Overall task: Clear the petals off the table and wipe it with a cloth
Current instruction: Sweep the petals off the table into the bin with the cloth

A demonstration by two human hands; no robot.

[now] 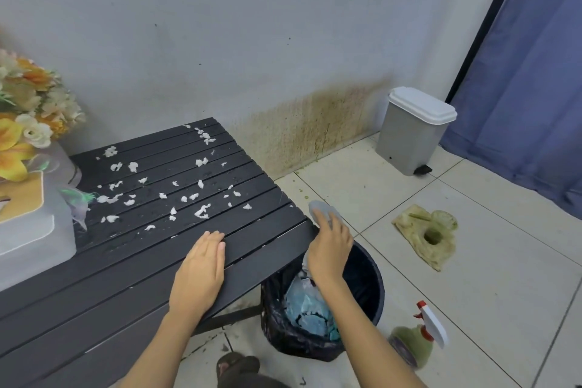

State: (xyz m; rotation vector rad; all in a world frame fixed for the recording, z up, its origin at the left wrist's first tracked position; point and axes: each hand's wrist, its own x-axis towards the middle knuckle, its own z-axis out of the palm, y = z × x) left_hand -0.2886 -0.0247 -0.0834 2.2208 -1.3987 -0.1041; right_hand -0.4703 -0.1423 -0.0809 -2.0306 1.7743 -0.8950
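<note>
Petals (pixel 176 192): white scraps scattered over the middle and far slats of the black table (pixel 126 277), from near the flower box out to the far right corner; the near strip of slats shows almost none. Left hand (pixel 200 271) lies flat on the near slats, fingers straight and together, palm down, holding nothing, just short of the nearest scraps. Right hand (pixel 329 249) sits at the table's right front corner, above the bin (pixel 362 293); its fingers curl round a pale grey thing (pixel 321 211) that sticks up beyond the fingertips. Cannot tell whether this is the cloth or a scraper; blurred. Bin stands on the floor, tucked against the table's right edge, black liner, blue and white waste inside. Judgement: the petal-clearing step is in hand, with most scraps yet to go; wiping not begun. Next move likely calls for the flat left hand to reach to the far slats and sweep toward the right edge, with the bin directly below the drop point. Risk: scraps catching in the slat gaps or falling past the rim. Around: flowers (pixel 28 110) in a box at the left end; spray bottle (pixel 419 337) on the tiles by the bin; pedal bin (pixel 412 129) by the wall; stained rag (pixel 428 236) on the floor; blue curtain (pixel 535 88) at right.
</note>
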